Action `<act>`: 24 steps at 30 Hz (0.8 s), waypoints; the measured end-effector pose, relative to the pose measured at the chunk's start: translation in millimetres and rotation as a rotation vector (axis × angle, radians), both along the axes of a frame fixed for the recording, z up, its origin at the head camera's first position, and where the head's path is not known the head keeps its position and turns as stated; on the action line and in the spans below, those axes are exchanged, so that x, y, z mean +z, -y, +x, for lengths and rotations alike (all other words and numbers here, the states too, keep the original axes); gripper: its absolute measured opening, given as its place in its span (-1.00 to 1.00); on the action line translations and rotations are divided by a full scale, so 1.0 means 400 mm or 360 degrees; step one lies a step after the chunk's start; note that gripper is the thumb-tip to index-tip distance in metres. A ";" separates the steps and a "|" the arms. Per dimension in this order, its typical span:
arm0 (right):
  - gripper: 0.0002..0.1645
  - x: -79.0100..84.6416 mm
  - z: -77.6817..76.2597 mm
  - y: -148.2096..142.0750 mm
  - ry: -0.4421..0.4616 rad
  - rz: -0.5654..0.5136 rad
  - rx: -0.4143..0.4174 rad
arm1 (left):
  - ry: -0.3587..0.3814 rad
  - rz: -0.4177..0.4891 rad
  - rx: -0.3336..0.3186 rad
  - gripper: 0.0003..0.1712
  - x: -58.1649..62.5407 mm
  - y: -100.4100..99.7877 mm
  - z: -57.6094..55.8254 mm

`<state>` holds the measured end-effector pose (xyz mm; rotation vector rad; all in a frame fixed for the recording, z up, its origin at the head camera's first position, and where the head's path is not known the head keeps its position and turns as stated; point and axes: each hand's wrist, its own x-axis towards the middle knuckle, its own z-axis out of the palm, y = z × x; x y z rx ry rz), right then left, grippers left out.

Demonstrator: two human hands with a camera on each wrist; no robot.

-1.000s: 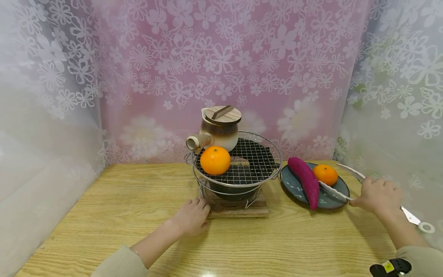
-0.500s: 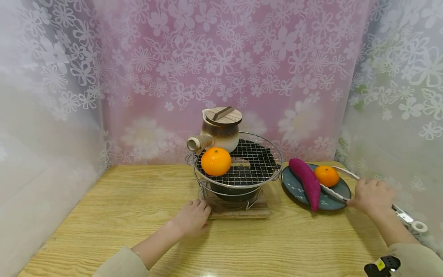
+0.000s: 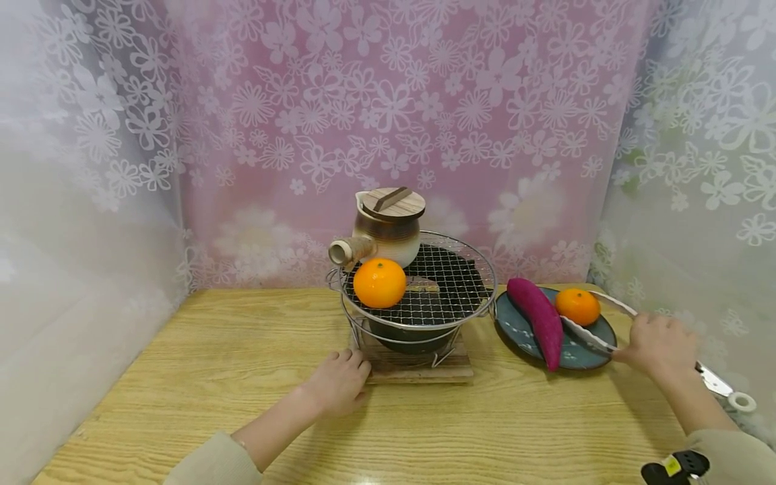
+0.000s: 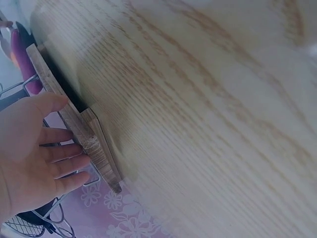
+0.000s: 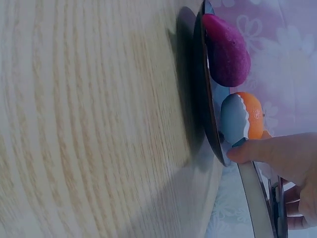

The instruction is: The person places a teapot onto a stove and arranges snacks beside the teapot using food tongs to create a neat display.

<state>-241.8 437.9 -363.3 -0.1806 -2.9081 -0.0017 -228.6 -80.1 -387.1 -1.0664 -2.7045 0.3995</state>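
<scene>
My right hand (image 3: 663,343) grips metal tongs (image 5: 255,191), thumb on one arm and fingers round the other. The tongs' arms lie on either side of an orange (image 3: 578,307) on the dark blue plate (image 3: 512,330); the near blade covers part of the fruit in the right wrist view. A purple sweet potato (image 3: 538,320) lies beside it, tip over the rim. My left hand (image 3: 336,382) rests against the left end of a wooden board (image 3: 418,374), its fingers loosely extended in the left wrist view. Above the board, another orange (image 3: 379,283) sits on a round wire grill (image 3: 445,296).
A clay teapot (image 3: 388,232) with a wooden lid (image 3: 394,204) stands at the back of the grill, its side handle (image 3: 350,250) pointing left. Floral curtains (image 3: 388,121) close off the back and sides of the wooden table (image 3: 254,337).
The tongs have moved in around the orange on the plate, their far arm coming closer to it, and the orange has shifted slightly right. My left hand stays at the board.
</scene>
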 end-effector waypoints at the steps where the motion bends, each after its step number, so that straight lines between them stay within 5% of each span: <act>1: -0.06 0.002 0.001 -0.004 0.0006 -0.0009 0.0000 | 0.0005 0.0001 0.0002 -0.61 0.001 0.000 0.000; 11: 0.10 0.036 0.022 -0.032 0.0092 -0.0111 -0.0024 | 0.0026 0.0008 0.0018 -0.60 -0.003 -0.001 -0.003; 24: 0.05 0.062 0.045 -0.038 0.0093 -0.0129 -0.0021 | 0.0018 0.0002 0.0015 -0.58 -0.003 -0.002 -0.004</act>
